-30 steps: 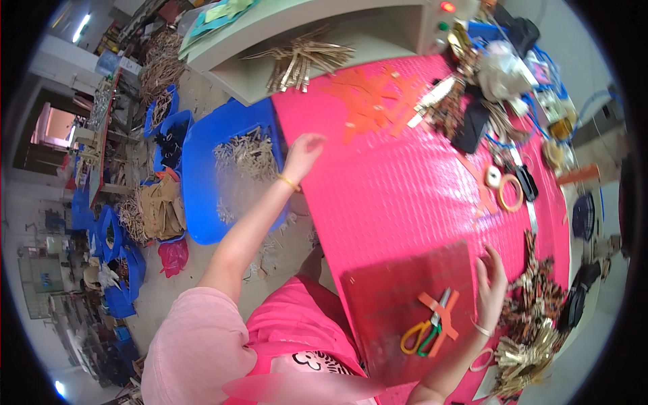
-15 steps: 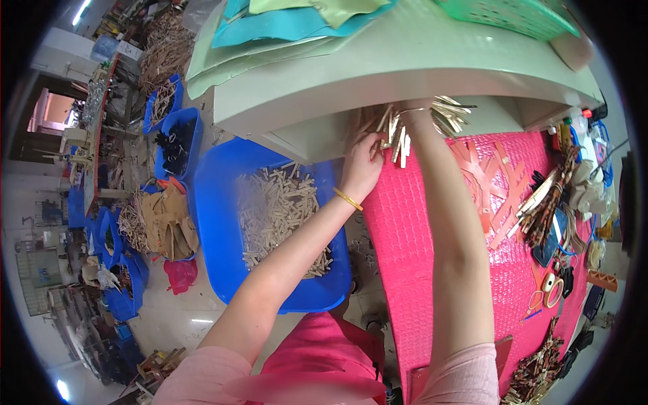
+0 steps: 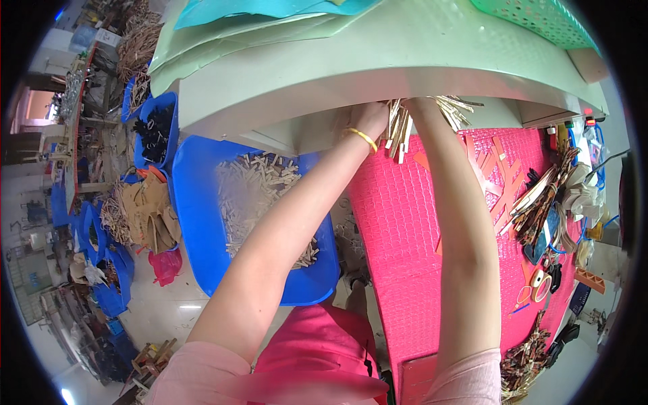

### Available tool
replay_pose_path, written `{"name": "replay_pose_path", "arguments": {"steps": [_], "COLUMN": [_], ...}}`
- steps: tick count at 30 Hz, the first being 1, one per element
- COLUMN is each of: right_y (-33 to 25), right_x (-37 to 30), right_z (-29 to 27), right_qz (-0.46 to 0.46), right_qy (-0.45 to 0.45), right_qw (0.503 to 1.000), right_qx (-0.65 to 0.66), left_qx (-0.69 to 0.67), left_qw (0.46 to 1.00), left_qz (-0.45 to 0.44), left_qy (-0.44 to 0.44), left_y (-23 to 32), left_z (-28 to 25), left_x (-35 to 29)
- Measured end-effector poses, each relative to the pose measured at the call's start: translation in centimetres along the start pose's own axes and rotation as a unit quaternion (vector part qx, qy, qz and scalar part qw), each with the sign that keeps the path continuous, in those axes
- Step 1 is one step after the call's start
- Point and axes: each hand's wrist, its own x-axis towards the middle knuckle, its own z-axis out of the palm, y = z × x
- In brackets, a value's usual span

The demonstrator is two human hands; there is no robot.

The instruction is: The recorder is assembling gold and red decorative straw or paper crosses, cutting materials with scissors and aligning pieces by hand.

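Both my arms reach forward under the front edge of a pale green shelf unit (image 3: pixel 304 86). My left hand (image 3: pixel 370 120), with a yellow bangle (image 3: pixel 363 139) at its wrist, is beside a bunch of thin gold-coloured strips (image 3: pixel 399 131); its fingers are hidden at the strips and the shelf edge. My right hand (image 3: pixel 420 104) is mostly covered by that edge, so its grip does not show. The strips stick out on both sides of the right wrist, some hanging down between my hands, others fanning out to the right.
A blue tub (image 3: pixel 196 229) of short pale pieces stands at left. Pink padded sheeting (image 3: pixel 398 270) covers the table, bearing coral strips (image 3: pixel 503 179), bundled dark strips (image 3: pixel 540 202) and a tape roll (image 3: pixel 541 286). Turquoise sheets (image 3: pixel 263 10) and a green basket (image 3: pixel 540 23) sit on top.
My left hand has moved forward and right, closer to my right hand, and its fingers have gone out of sight. My right hand stays under the shelf. The view has shifted slightly.
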Motion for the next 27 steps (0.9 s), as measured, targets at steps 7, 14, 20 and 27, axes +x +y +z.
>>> {"name": "replay_pose_path", "arguments": {"steps": [7,14,20,27], "right_y": [5.1,4.6,3.2,1.5], "right_x": [1.9,0.3,-5.8,-19.9], "right_z": [-0.9,-2.8,-9.5,-15.0], "right_qz": [-0.015,-0.03,-0.124,-0.102], "right_qy": [0.006,0.025,0.03,0.015], "right_qw": [1.0,0.998,0.972,0.955], "right_qx": [0.027,0.041,0.195,0.28], "left_qx": [-0.195,-0.379,-0.573,-0.625], "left_qw": [0.981,0.897,0.781,0.683], "left_qz": [-0.006,-0.187,-0.116,-0.052], "left_qy": [-0.013,-0.133,-0.218,-0.375], "left_y": [-5.5,1.4,-0.6,-2.9], "left_z": [4.1,1.4,1.3,3.4], "left_x": [3.5,0.5,0.3,-9.2]}}
